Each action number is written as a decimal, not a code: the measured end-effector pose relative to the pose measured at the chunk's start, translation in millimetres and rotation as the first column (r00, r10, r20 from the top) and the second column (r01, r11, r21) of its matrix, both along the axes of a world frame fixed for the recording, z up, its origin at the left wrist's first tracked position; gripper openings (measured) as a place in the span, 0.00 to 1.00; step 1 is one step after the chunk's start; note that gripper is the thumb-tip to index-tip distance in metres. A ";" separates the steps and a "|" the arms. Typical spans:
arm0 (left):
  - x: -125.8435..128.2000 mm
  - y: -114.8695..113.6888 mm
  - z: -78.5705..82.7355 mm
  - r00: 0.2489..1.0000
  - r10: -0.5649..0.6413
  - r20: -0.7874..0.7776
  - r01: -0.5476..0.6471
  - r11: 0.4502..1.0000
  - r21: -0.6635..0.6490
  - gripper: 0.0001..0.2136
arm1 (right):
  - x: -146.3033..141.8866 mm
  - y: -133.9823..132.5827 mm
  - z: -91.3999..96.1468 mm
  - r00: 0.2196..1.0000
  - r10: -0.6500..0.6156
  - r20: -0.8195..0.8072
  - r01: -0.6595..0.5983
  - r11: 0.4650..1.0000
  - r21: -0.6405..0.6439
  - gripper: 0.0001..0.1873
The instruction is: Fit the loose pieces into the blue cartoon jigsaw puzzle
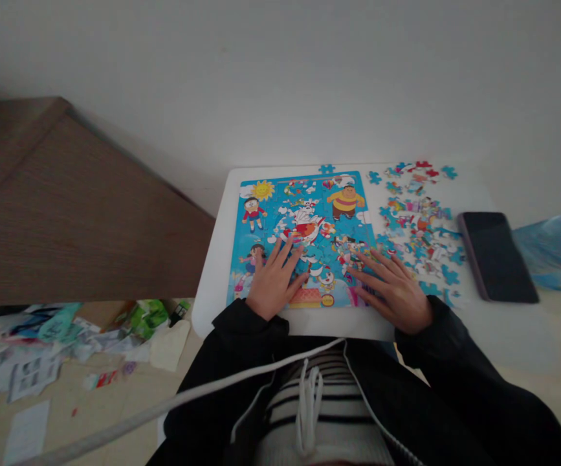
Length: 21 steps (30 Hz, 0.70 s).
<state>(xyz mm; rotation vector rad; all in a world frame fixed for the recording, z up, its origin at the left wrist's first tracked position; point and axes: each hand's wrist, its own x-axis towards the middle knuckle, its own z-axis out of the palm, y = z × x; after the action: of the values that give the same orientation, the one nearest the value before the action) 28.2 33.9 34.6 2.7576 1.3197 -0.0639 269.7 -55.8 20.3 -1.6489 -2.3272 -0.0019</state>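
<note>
White cord [187,393] slanted closest of all, and beyond it came the action! Left hand [274,278], palm down, fingers spread wide, rested over the seven o'clock side of the puzzle board [239,236], whose middle sat at that hand's one o'clock. Right hand [391,288], fanned just as wide, reached onto the board's four o'clock corner, most of it at ten o'clock! Loose pieces [426,243] crowded this hand's one o'clock; the phone [498,257] lay at two.
</note>
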 end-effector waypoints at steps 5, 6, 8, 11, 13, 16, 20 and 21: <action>8.8 4.6 1.5 1.000 0.014 0.023 -0.013 1.000 -0.019 0.23 | -2.2 -1.6 -5.3 0.999 0.041 -0.008 -0.041 0.998 -0.037 0.19; 9.6 4.9 1.5 1.000 0.018 0.022 -0.018 1.000 -0.018 0.24 | -2.1 -1.8 -6.2 0.999 0.032 -0.013 -0.033 0.999 -0.041 0.19; 10.4 5.2 1.3 1.000 0.023 0.020 -0.022 1.000 -0.016 0.24 | -2.0 -2.1 -7.2 1.000 0.015 -0.021 -0.016 0.999 -0.045 0.19; 11.1 5.6 0.3 0.999 0.023 0.028 -0.023 1.000 -0.015 0.23 | -3.9 -1.5 -6.8 1.000 0.020 -0.021 -0.021 0.999 -0.046 0.20; 11.6 6.4 -0.7 0.999 0.023 0.040 -0.022 1.000 -0.017 0.23 | -6.4 -0.4 -6.2 0.999 0.041 -0.018 -0.042 0.998 -0.051 0.20; 11.3 8.2 -2.1 0.999 0.015 0.048 -0.014 1.000 -0.016 0.23 | -9.4 1.4 -5.8 0.998 0.054 -0.021 -0.055 0.997 -0.057 0.19; 5.8 11.5 -2.3 0.999 0.022 0.035 -0.022 1.000 0.001 0.23 | -9.2 2.7 -6.3 0.999 0.038 -0.032 -0.039 0.998 -0.045 0.19; 3.4 12.5 -2.0 0.999 0.038 0.027 -0.039 0.999 0.006 0.22 | -8.7 2.8 -6.6 0.999 0.029 -0.038 -0.031 0.999 -0.041 0.19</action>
<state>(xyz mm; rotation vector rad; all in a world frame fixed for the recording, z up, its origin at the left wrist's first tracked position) 31.6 46.4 32.5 2.7268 1.3681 -0.0202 261.0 -53.1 13.8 -1.6189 -2.3394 0.0836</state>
